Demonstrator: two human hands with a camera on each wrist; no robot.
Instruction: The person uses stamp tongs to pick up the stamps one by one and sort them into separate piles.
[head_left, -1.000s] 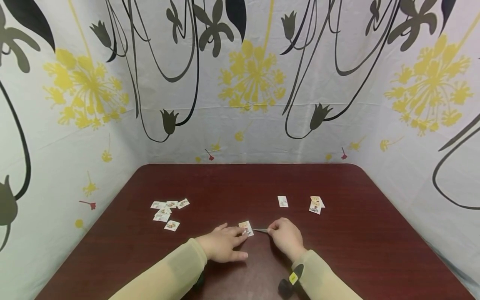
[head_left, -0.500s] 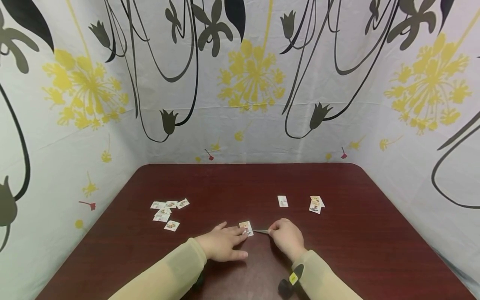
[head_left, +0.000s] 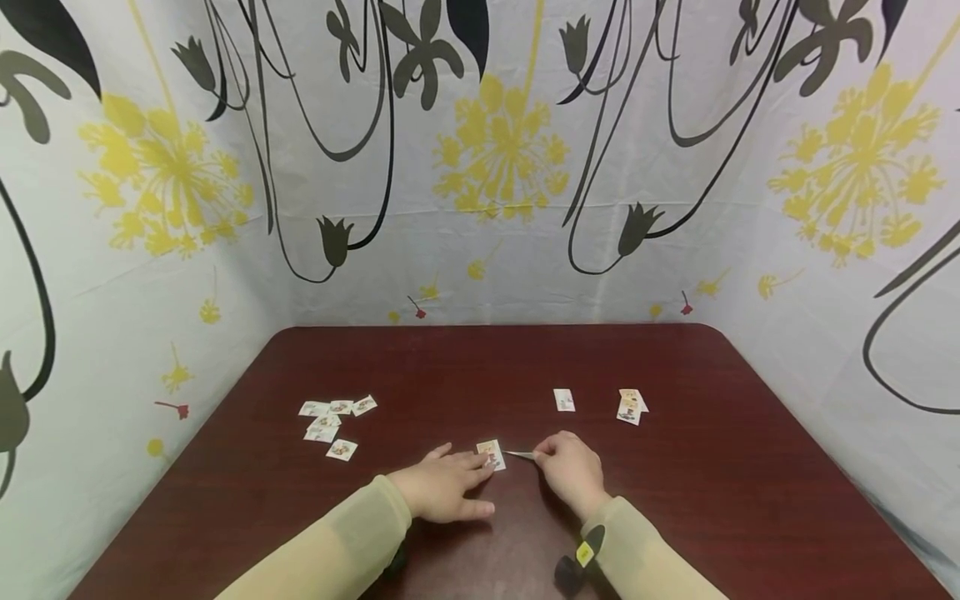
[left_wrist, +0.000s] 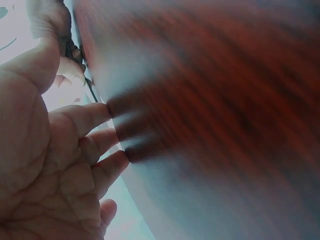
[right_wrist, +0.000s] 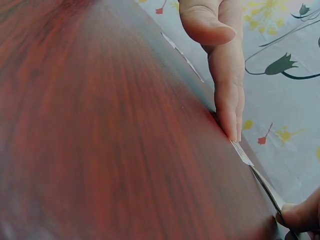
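Note:
On the dark red table a small printed card (head_left: pixel 490 449) lies under the fingertips of my left hand (head_left: pixel 444 487). That hand is spread, palm down, with its fingers straight; in the left wrist view its fingertips (left_wrist: pixel 117 156) touch the tabletop side of the card's area. To the right, my right hand (head_left: pixel 573 477) pinches thin tweezers (head_left: pixel 519 455) between thumb and fingers. Their tip reaches the card's right edge. Seen from the right wrist, the tweezers (right_wrist: pixel 267 189) show one pale and one dark arm meeting at the card (right_wrist: pixel 242 154). Whether they grip it, I cannot tell.
Several small cards (head_left: pixel 322 425) lie in a loose, partly overlapping group at the left. A single card (head_left: pixel 564 400) and an overlapping group of cards (head_left: pixel 630 406) lie at the right. Floral cloth (head_left: pixel 487 275) walls off the table's (head_left: pixel 450 358) back and sides.
The view has tilted very slightly. Both hands, the card and the tweezers keep nearly the same places.

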